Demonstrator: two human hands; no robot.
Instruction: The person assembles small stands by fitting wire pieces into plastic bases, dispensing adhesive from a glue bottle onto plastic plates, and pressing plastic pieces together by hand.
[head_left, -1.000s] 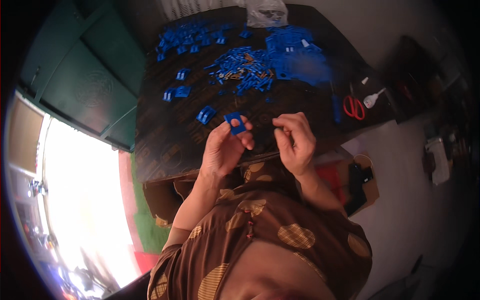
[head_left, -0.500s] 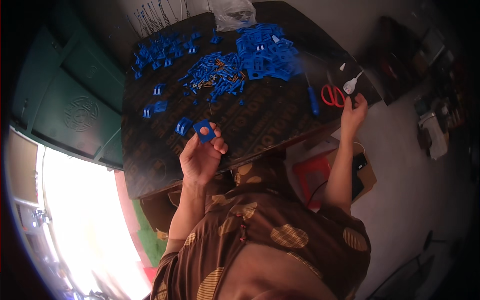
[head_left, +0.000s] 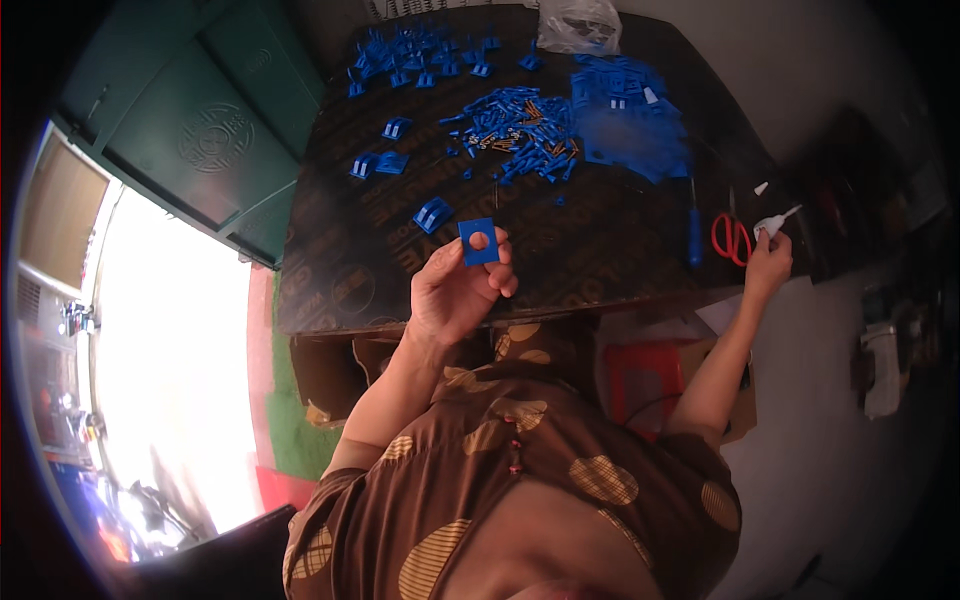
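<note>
Between the thumb and fingers of my left hand (head_left: 450,290) is a square blue plastic plate (head_left: 478,252) with a round hole, tilted up above the table's near edge. My right hand (head_left: 768,268) is at the right side of the table, its fingers closed on a small white bottle with a thin nozzle (head_left: 772,225). The nozzle points up and to the right. A small white cone-shaped cap (head_left: 761,188) lies just beyond the bottle. Red-handled scissors (head_left: 732,240) lie left of my right hand, with a blue-handled screwdriver (head_left: 695,240) beside them.
Blue curved pieces (head_left: 433,214) lie left of my left hand. A heap of small blue and copper-coloured parts (head_left: 525,130) covers the table's middle. Behind are piled blue plates (head_left: 630,130), standing blue assemblies (head_left: 405,55) and a clear plastic bag (head_left: 580,28). A green door (head_left: 215,130) stands left.
My right hand has closed on the white bottle, which it was beside before. My left hand still holds the blue plate, now turned more upright. The whole view has shifted.
</note>
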